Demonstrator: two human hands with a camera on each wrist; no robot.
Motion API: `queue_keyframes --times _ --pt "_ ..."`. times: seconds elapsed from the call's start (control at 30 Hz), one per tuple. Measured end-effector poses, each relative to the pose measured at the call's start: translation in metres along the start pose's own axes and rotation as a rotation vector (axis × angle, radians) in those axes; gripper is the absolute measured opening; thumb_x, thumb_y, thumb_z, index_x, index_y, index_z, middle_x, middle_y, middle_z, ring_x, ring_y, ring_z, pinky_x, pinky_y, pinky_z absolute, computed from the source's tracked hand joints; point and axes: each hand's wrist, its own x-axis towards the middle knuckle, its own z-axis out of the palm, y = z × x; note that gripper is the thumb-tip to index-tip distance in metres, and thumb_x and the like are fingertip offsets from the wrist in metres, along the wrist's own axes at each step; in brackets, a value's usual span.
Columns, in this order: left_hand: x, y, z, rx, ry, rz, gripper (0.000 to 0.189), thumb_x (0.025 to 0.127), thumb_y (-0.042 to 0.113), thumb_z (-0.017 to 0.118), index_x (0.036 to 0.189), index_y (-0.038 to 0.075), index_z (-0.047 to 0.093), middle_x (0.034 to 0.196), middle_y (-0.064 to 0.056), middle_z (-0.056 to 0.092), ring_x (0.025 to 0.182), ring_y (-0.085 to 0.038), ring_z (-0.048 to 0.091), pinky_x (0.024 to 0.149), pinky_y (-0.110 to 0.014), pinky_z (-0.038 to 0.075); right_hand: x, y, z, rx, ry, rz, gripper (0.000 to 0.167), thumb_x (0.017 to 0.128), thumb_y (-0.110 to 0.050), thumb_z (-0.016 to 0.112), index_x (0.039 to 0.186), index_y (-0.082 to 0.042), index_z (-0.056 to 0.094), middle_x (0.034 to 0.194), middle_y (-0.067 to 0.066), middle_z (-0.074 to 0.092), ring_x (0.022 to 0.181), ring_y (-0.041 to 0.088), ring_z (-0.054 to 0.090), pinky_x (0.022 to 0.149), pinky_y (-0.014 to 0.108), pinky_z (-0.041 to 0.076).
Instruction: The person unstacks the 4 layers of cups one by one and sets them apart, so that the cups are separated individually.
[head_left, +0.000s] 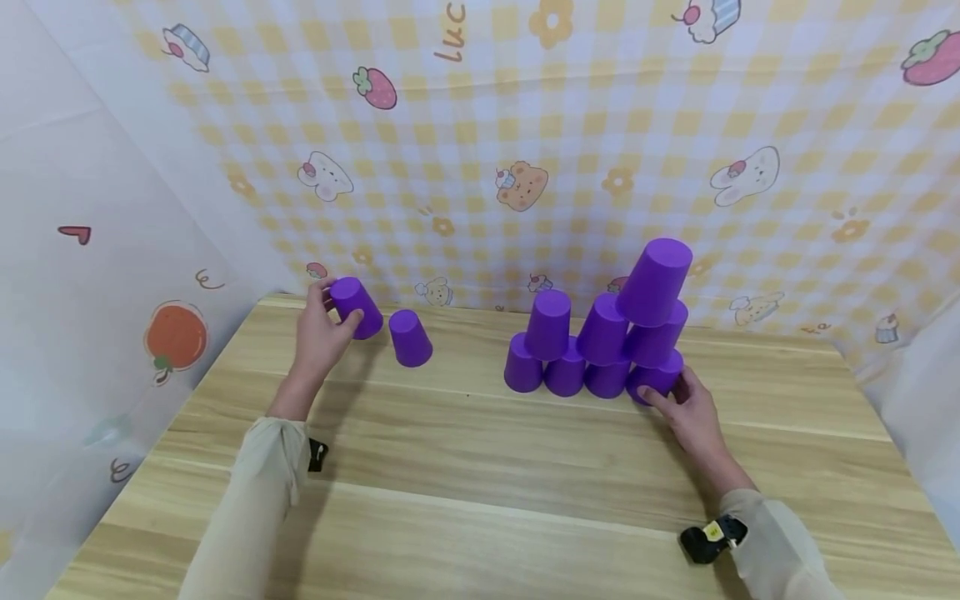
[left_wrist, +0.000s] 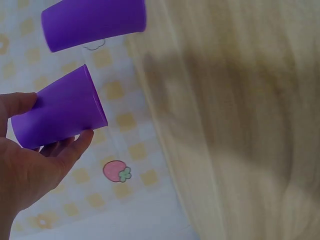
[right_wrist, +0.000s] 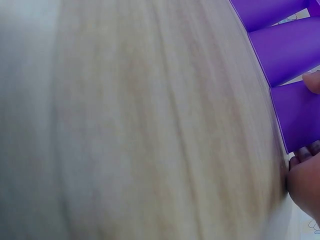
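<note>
Upside-down purple cups form a pyramid at the right: several in the bottom row, three in the middle row (head_left: 547, 325) and one top cup (head_left: 656, 282). My right hand (head_left: 692, 417) grips the bottom row's rightmost cup (right_wrist: 297, 112), thumb at its front and other fingers round its far side. At the left, my left hand (head_left: 322, 333) holds another purple cup (left_wrist: 60, 110) between thumb and fingers, mouth down. Its rim appears raised off the table in the left wrist view. Just right of it, a single purple cup (head_left: 410, 339) stands upside down, untouched.
The wood-grain table (head_left: 450, 467) ends at a checked cloth backdrop (head_left: 450, 167) behind the cups. White cloth (head_left: 90, 275) hangs at the left side. Black devices sit at both wrists, the right one (head_left: 712, 537) being more visible.
</note>
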Motion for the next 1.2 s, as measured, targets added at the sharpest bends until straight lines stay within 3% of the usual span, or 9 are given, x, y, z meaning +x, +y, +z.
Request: queue_keyframes --times 0.1,0.3,0.6,1.2 --pt "-0.001 -0.005 0.003 0.021 -0.015 0.000 0.059 0.082 -0.006 0.063 0.131 -0.009 0.032 0.128 -0.031 0.045 0.118 -0.044 0.044 0.099 -0.051 0.038 0.000 0.001 0.000 -0.005 0.002 0.005 0.061 0.088 -0.023 0.066 0.136 0.001 0.038 0.129 0.019 0.049 0.113 0.012 0.046 0.087 0.004 0.034" --pt "-0.005 -0.014 0.006 0.072 -0.051 -0.040 0.060 0.081 -0.005 0.064 0.130 -0.009 0.031 0.126 -0.035 0.045 0.118 -0.047 0.044 0.100 -0.052 0.036 0.001 0.003 0.001 0.006 -0.003 0.008 0.062 0.087 -0.023 0.066 0.136 0.001 0.038 0.129 0.020 0.048 0.118 0.022 0.045 0.088 0.004 0.034" --pt "-0.008 -0.021 0.013 0.085 -0.089 -0.061 0.059 0.081 -0.005 0.064 0.129 -0.007 0.030 0.127 -0.034 0.044 0.119 -0.047 0.043 0.100 -0.052 0.036 0.000 0.003 0.001 -0.016 -0.001 0.006 0.061 0.087 -0.023 0.066 0.136 0.001 0.038 0.128 0.019 0.049 0.110 0.009 0.046 0.087 0.005 0.034" --pt "-0.012 -0.024 0.024 0.083 -0.100 -0.075 0.057 0.078 -0.006 0.065 0.126 -0.006 0.034 0.125 -0.033 0.046 0.116 -0.046 0.045 0.101 -0.052 0.034 0.001 0.003 0.000 -0.018 0.005 0.003 0.062 0.087 -0.023 0.067 0.137 0.001 0.038 0.129 0.020 0.049 0.117 0.023 0.045 0.087 0.004 0.034"
